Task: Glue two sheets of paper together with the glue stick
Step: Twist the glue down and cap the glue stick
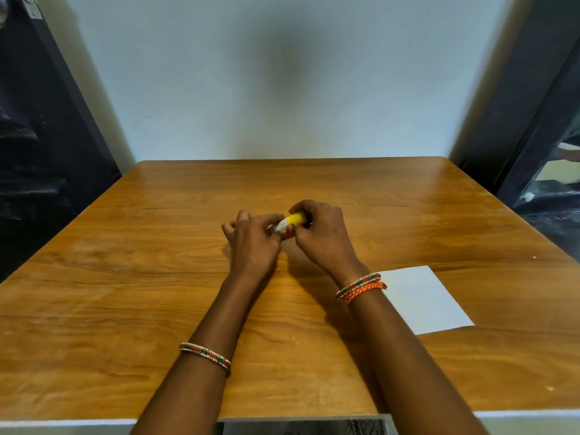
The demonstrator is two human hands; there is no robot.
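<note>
While both my left hand [254, 243] and right hand [320, 233] pinch the light, slick glue stick [290, 222] mid-desk [125, 277], I grip body and cap separately.

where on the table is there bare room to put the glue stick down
Bare wood: the whole left side of the table, and the far strip between the hands and the wall. Crowded: the middle, where left hand and right hand grip the glue stick, and near right, where the paper lies.
</note>
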